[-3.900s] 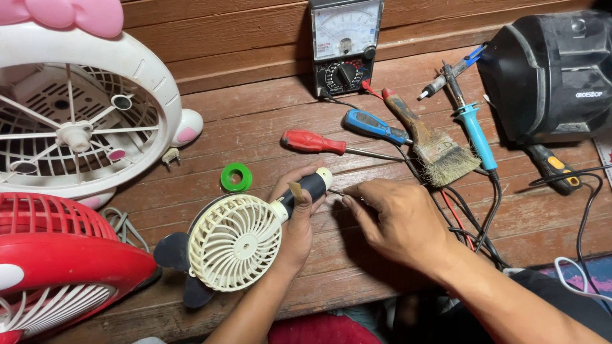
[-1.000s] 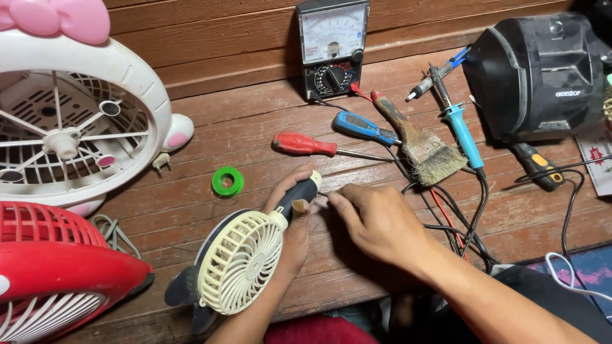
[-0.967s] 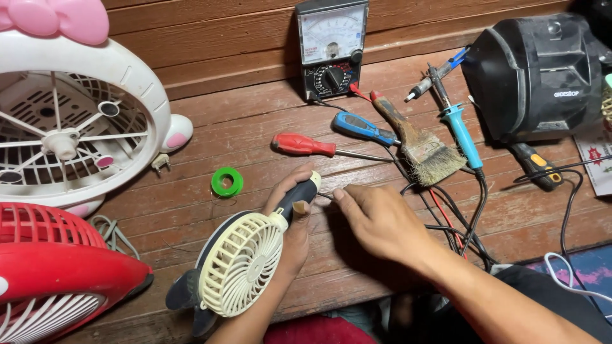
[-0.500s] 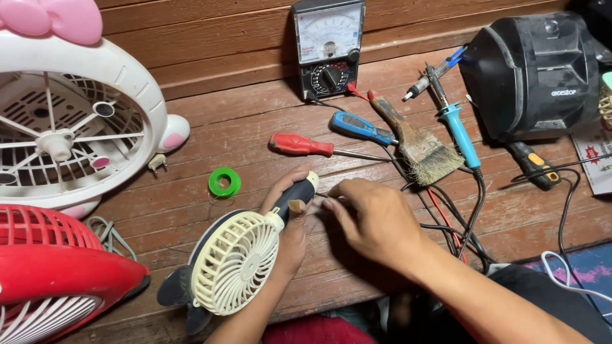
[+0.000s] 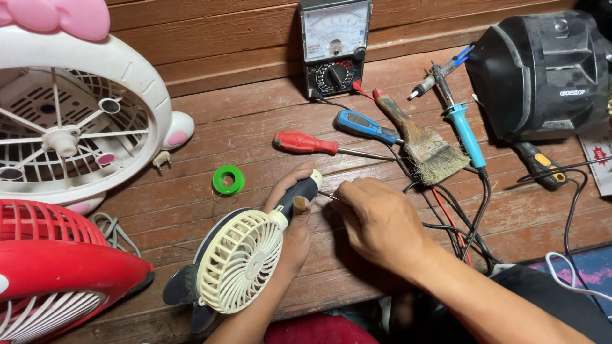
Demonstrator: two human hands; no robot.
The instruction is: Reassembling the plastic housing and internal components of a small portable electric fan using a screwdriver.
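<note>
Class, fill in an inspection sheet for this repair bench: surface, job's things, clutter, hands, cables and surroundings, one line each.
Surface: brown wooden planks.
Job's things: cream handheld fan; thin tool at its handle end.
Clutter: red screwdriver, blue screwdriver, paintbrush, soldering iron, green solder reel, multimeter.
Hands: left hand grips the fan handle; right hand pinches the tool.
Cables: black and red leads tangled.
Surroundings: white fan, red fan, black housing.

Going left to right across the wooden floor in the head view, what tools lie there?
Green spool → red screwdriver → blue screwdriver → paintbrush → soldering iron → black-and-yellow tool.
</note>
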